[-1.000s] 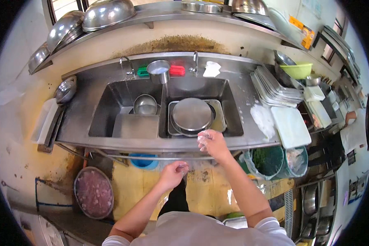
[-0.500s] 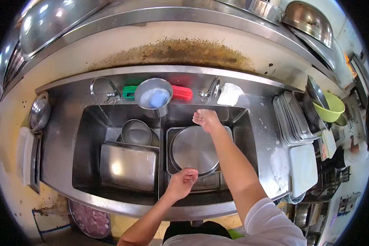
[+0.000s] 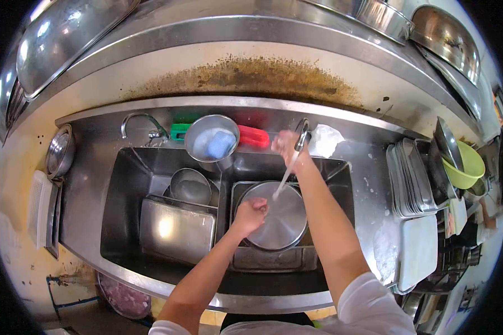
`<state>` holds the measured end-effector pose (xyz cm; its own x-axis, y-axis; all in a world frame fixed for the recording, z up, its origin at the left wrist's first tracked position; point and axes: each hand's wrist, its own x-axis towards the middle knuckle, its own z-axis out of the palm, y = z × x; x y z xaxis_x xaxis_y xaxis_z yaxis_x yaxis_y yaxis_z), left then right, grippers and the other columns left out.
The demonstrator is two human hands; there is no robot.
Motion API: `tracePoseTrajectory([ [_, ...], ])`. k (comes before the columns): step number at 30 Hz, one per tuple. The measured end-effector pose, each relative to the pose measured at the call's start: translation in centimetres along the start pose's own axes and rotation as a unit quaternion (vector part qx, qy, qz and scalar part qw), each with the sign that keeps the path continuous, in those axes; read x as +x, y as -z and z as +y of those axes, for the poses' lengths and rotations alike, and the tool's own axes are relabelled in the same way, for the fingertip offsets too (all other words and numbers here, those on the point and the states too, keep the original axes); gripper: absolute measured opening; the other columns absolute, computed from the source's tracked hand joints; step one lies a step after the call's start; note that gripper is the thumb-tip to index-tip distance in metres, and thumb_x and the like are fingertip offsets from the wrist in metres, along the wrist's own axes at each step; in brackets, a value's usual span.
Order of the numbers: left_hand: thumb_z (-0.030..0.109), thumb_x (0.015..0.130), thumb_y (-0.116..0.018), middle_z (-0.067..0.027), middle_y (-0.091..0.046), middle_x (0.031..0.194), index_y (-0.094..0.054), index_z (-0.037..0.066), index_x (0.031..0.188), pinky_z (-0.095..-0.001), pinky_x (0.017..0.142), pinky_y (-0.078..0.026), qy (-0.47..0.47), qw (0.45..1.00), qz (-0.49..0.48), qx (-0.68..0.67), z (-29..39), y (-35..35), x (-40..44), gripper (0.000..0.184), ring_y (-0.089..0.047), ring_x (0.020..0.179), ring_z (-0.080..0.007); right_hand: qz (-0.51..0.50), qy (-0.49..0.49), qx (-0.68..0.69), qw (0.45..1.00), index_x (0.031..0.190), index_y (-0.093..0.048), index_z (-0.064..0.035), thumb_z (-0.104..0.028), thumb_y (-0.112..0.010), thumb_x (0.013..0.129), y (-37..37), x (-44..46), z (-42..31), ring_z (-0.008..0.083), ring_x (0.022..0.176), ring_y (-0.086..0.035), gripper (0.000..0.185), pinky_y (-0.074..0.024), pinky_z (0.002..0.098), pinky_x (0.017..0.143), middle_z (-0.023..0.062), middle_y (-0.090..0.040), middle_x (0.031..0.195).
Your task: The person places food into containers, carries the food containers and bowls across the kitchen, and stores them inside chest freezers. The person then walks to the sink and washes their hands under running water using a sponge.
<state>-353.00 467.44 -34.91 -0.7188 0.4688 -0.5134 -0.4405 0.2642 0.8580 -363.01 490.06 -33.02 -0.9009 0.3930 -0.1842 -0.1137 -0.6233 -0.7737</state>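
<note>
My right hand is at the right-hand faucet, covering its base and handle. Its fingers are smeared by motion, so their grip cannot be made out. Water runs from the spout in a stream onto a round metal pan, whose flat face is up in the right basin. Above the left edge of that pan is my left hand, its fingers curled closed with nothing visible in them. Under the round pan lies a rectangular metal tray.
In the left basin are a rectangular pan and a round one. A metal pot with suds and a blue sponge sits behind the divider, between green and red handles. Stacked trays and a white board stand right.
Water now flows from the right faucet. My right hand has moved back to the faucet. My left hand has moved up from the pan's near edge to above its left side.
</note>
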Motion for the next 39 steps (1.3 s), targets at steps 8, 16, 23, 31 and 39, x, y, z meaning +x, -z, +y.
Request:
tracePoseTrajectory([
  [8, 0.01, 0.091, -0.07, -0.0052, -0.07, 0.096, -0.068, 0.002, 0.112, -0.0331, 0.063, -0.055, -0.135, 0.933, -0.095, -0.32, 0.3, -7.8, 9.7, 0.023, -0.069, 0.079, -0.0181, 0.061, -0.083, -0.259, 0.96, 0.098, -0.064, 0.0006, -0.011, -0.066, 0.095, -2.1, -8.7, -2.9, 0.0144, 0.064, -0.057, 0.012, -0.0445, 0.0311, 0.055, 0.0057, -0.061, 0.077],
  [16, 0.021, 0.092, -0.071, -0.0031, -0.069, 0.085, -0.071, 0.003, 0.103, -0.0324, 0.053, -0.05, -0.083, 0.936, 0.02, -0.343, 1.1, -7.9, 13.8, 0.021, -0.064, 0.067, -0.0146, 0.046, -0.003, -0.354, 0.934, 0.091, -0.064, 0.0003, -0.011, -0.061, 0.095, -0.4, -8.1, -1.5, 0.0132, 0.062, -0.056, 0.013, -0.0428, 0.0314, 0.052, 0.0035, -0.059, 0.07],
  [23, 0.019, 0.093, -0.068, -0.0066, -0.069, 0.077, -0.072, 0.003, 0.095, -0.0315, 0.05, -0.046, -0.07, 0.949, -0.011, -0.307, 0.1, -7.1, 13.7, 0.017, -0.061, 0.058, -0.013, 0.099, 0.017, -0.472, 0.876, 0.093, -0.068, 0.0011, -0.007, -0.064, 0.087, -2.0, -5.8, -1.1, 0.0299, 0.066, -0.063, 0.011, -0.0519, 0.0425, 0.065, 0.0208, -0.068, 0.082],
  [31, 0.017, 0.093, -0.066, -0.0034, -0.069, 0.087, -0.071, 0.005, 0.1, -0.0288, 0.06, -0.046, -0.127, 0.969, -0.036, -0.206, 1.8, -7.0, 10.3, 0.015, -0.062, 0.075, -0.0108, -0.116, 0.386, -0.704, 0.586, 0.101, -0.066, -0.0021, -0.009, -0.065, 0.082, -3.8, 4.7, 4.0, 0.0421, 0.114, -0.059, 0.02, -0.0481, 0.0482, 0.099, 0.0307, -0.063, 0.112],
  [39, 0.036, 0.095, -0.071, 0.0007, -0.064, 0.084, -0.062, 0.013, 0.106, -0.0315, 0.061, -0.049, 0.015, 0.898, -0.023, -0.439, 2.1, -3.9, 12.1, 0.027, -0.062, 0.079, -0.0131, -0.029, 0.167, -0.785, 0.596, 0.102, -0.064, 0.0009, -0.018, -0.068, 0.084, -0.6, -5.7, 1.9, 0.042, 0.091, -0.068, 0.027, -0.0556, 0.05, 0.082, 0.021, -0.07, 0.094],
])
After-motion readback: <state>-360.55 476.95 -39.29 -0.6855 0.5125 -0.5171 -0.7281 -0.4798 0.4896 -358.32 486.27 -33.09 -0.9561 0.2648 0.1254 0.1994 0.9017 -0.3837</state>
